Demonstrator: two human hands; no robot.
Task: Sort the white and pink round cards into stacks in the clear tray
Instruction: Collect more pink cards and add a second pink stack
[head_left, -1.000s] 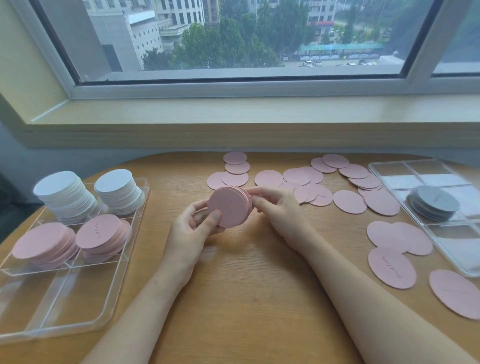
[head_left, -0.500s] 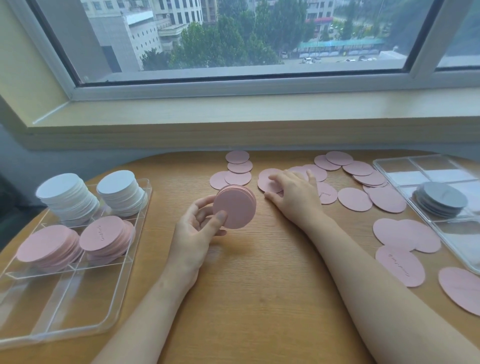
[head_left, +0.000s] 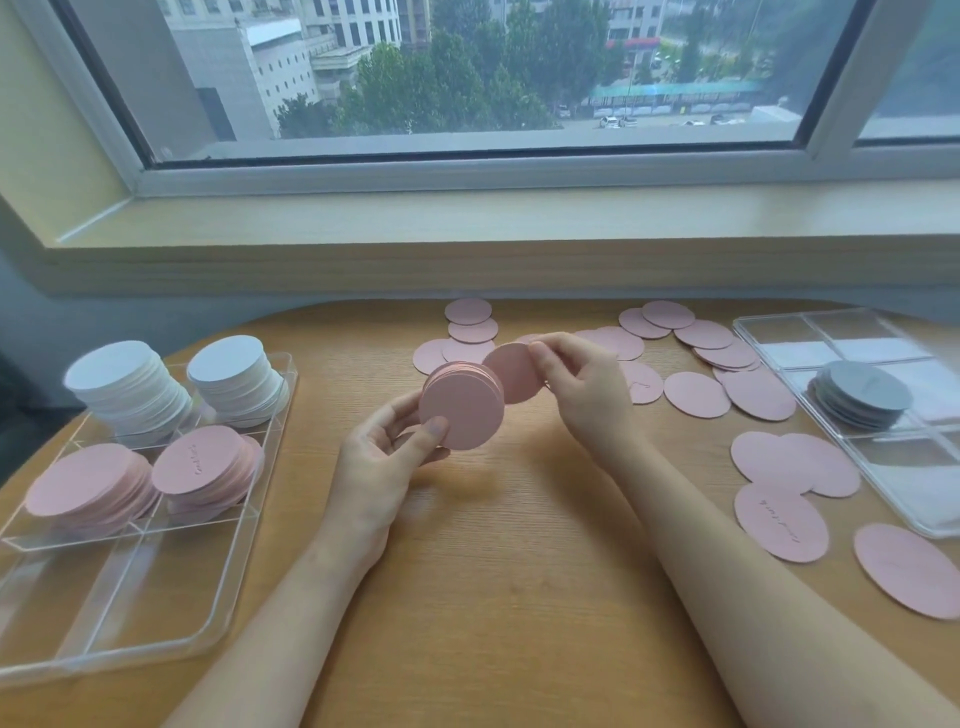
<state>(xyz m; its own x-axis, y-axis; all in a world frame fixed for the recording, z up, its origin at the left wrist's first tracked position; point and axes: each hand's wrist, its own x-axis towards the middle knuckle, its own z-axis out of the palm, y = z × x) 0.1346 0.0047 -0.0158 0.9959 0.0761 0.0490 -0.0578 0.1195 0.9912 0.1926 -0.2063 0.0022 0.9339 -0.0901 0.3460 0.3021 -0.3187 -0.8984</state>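
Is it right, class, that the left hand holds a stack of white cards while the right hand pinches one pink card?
Not quite. The head view shows the left hand holding a stack of pink cards, not white. The right hand does pinch one pink card.

**Layout around the held card stack**

The left hand (head_left: 387, 457) holds the card stack (head_left: 461, 405) above the table (head_left: 493, 571). Just right of the stack, the right hand (head_left: 582, 389) pinches a single card (head_left: 511, 371), which overlaps behind it. Left of the stack lies the divided tray (head_left: 156, 639), four stacks in its far compartments. Behind and right of the stack, loose cards (head_left: 696, 395) lie scattered; farther right sits a second tray (head_left: 779, 332).
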